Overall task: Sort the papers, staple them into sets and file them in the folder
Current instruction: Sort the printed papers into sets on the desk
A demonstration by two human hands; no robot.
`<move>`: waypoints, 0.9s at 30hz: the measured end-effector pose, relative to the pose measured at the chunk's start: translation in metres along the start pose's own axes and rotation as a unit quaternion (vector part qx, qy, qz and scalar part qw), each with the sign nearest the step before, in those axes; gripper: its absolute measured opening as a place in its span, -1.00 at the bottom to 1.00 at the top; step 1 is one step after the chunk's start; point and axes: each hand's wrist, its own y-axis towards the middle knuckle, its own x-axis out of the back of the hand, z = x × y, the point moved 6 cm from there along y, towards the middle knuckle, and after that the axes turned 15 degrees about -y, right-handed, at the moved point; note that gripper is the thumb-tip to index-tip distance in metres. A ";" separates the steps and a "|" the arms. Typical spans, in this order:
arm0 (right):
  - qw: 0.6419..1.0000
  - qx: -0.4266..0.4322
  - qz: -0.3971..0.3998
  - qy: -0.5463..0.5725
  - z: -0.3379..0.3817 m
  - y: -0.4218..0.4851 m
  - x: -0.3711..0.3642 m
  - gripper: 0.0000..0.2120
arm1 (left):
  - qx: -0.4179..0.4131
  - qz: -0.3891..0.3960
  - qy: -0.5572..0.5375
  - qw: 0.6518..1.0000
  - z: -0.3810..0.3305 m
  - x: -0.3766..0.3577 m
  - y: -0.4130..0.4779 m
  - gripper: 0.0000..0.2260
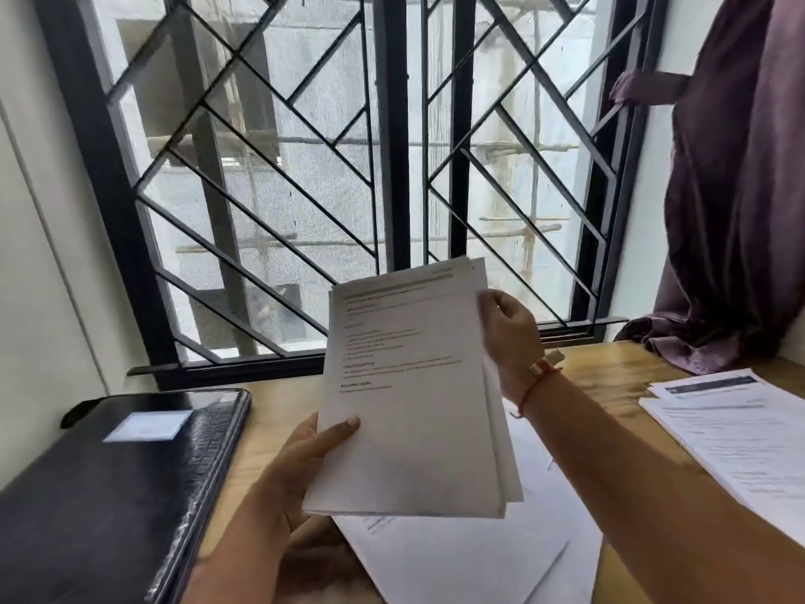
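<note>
I hold a thin stack of printed white papers upright above the wooden desk. My left hand grips its lower left edge, thumb on the front sheet. My right hand pinches the upper right edge of the sheets. A black folder with a white label lies shut on the desk at the left. More white sheets lie flat on the desk under the held stack. Another pile of printed papers rests at the right edge.
A barred window runs along the far side of the desk. A purple curtain hangs at the right, its end bunched on the desk corner. A pale wall stands at the left.
</note>
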 end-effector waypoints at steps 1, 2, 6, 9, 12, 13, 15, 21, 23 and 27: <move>1.000 -0.003 0.019 0.018 0.000 -0.003 -0.002 -0.79 | 0.005 -0.001 0.003 1.000 0.001 0.000 0.000 -0.57; 0.999 0.000 0.033 0.039 0.001 -0.005 -0.004 -0.78 | 0.009 -0.001 0.006 1.000 0.002 -0.001 0.000 -0.54; 0.992 0.015 0.092 0.091 0.005 -0.018 -0.004 -0.65 | 0.009 0.003 -0.003 1.000 0.004 -0.003 0.000 -0.67; 0.980 0.009 0.161 0.117 -0.007 -0.029 -0.007 -0.50 | 0.001 -0.003 -0.010 1.000 0.003 -0.005 0.000 -0.68; 0.974 0.032 0.215 0.061 -0.026 -0.042 -0.010 -0.58 | 0.000 -0.008 -0.028 1.000 0.004 -0.007 0.000 -0.67; 0.972 0.029 0.229 0.050 -0.035 -0.048 -0.011 -0.64 | -0.002 -0.011 -0.033 0.999 0.004 -0.007 0.000 -0.67; 0.972 0.027 0.234 0.020 -0.053 -0.057 -0.013 -0.75 | -0.006 -0.011 -0.042 0.999 0.003 -0.008 0.000 -0.69; 0.979 0.021 0.204 0.022 -0.075 -0.066 -0.009 -0.81 | -0.001 -0.016 -0.030 0.999 0.010 -0.009 0.003 -0.69; 0.980 0.024 0.195 0.034 -0.079 -0.065 -0.006 -0.82 | 0.018 -0.009 -0.024 1.000 0.016 -0.010 0.004 -0.67; 0.978 0.024 0.204 0.036 -0.084 -0.063 -0.008 -0.81 | 0.017 -0.003 0.011 1.000 0.020 -0.014 0.005 -0.69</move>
